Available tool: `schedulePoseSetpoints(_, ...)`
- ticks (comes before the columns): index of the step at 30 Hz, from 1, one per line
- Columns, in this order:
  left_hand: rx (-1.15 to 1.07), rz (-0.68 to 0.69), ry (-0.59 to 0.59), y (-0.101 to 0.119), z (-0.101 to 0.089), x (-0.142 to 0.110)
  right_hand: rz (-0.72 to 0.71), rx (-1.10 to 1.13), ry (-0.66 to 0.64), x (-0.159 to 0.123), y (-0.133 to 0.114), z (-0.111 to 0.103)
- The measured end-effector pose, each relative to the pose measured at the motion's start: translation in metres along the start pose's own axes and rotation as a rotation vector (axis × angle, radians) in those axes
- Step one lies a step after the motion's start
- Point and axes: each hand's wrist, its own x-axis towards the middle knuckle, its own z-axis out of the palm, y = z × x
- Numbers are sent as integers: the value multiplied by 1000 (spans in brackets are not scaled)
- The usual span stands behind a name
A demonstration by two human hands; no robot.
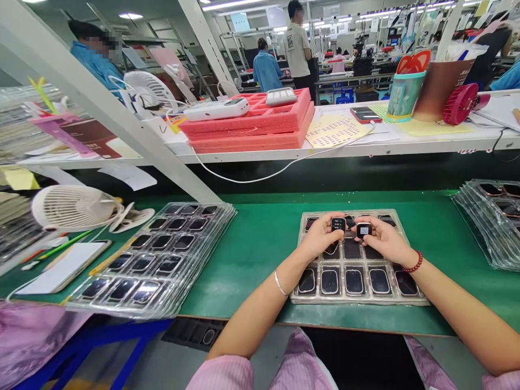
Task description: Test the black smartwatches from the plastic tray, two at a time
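Observation:
My left hand (322, 236) grips a smartwatch body (338, 223) by its edges, its dark screen lit with small white text. In my right hand (384, 238) is a second smartwatch body (364, 231), whose screen shows a white square code. Both hands are raised over a clear plastic tray (298, 299) with rows of compartments. Dark-screened watch bodies, such as the front-row one (354, 281), lie in several of them. My fingers and the held watches hide part of the back rows.
Stacked trays of watch bodies stand left (162, 260) and right (487, 233) on the green table (252, 244). A white fan (75, 208) and a notepad (65, 268) lie far left. Above runs a shelf (345, 149) with red foam (247, 132), a phone (365, 114) and cups. People are in the background.

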Motion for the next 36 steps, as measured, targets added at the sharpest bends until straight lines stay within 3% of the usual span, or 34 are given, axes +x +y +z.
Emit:
schedulePoseSetpoints(10,-104,-19,-21,-5,-6,2,62,141,1,2,0,-11)
schedulePoseSetpoints(20,-29,14,-142,-5,-6,1,42,184,-55,3,3,-9)
schedulePoseSetpoints(36,22,-20,-168,1,-5,-2,45,169,-71,4,2,-6)
